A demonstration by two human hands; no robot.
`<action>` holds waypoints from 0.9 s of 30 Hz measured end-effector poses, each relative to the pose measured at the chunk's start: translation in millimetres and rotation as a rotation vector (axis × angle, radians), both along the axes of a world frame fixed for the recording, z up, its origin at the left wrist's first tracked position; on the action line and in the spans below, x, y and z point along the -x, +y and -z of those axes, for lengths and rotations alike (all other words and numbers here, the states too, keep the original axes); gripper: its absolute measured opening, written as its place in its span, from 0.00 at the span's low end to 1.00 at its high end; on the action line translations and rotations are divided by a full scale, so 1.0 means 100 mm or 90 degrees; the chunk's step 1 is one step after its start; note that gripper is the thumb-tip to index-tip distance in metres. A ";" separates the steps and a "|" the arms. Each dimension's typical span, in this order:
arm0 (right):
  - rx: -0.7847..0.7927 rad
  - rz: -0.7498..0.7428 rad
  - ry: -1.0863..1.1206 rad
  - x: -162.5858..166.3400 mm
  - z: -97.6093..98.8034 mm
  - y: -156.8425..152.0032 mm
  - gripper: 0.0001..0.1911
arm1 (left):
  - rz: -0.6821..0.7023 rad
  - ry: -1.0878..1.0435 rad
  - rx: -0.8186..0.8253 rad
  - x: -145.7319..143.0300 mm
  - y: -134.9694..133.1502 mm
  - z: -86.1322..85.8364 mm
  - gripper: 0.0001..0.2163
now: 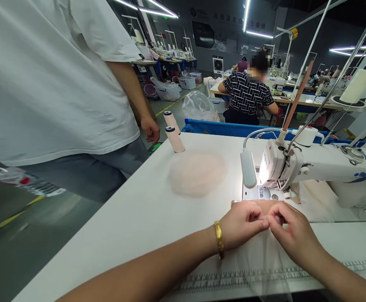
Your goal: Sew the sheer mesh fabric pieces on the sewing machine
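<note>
My left hand (244, 224) and my right hand (291, 228) meet in front of the sewing machine (273, 163), fingers pinched together. Between them they grip a thin, sheer fabric (266, 260), which hangs down over the table's front edge. A gold bracelet circles my left wrist. Just behind my hands are the machine's lit needle area and metal plate (250, 193). More sheer pale cloth (319, 195) lies under the machine's arm. A round heap of pale pink mesh (198, 173) rests on the white table, left of the machine.
Two pale pink thread spools (175, 140) stand at the table's far left corner. A person in a white T-shirt (60, 84) stands close on the left, holding a bottle (28, 180). Thread cones (357, 86) and metal rods rise at the right. Another person (248, 94) sits ahead.
</note>
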State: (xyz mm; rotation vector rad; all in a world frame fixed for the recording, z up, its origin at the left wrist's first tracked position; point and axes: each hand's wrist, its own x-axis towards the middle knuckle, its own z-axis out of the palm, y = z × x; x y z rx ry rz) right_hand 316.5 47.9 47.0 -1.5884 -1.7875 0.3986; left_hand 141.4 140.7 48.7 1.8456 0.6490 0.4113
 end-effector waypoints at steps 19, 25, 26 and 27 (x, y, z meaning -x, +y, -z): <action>-0.030 -0.029 -0.143 -0.31 0.32 0.32 0.10 | -0.037 0.030 -0.673 -0.03 0.17 0.46 0.10; -0.068 -0.098 -0.236 -0.30 0.34 0.30 0.18 | -0.039 0.062 -0.668 -0.01 0.16 0.42 0.11; -0.068 -0.096 -0.248 -0.30 0.35 0.31 0.19 | -0.038 0.075 -0.665 -0.01 0.15 0.40 0.10; -0.070 -0.089 -0.257 -0.31 0.36 0.32 0.19 | -0.037 0.090 -0.661 0.00 0.14 0.38 0.09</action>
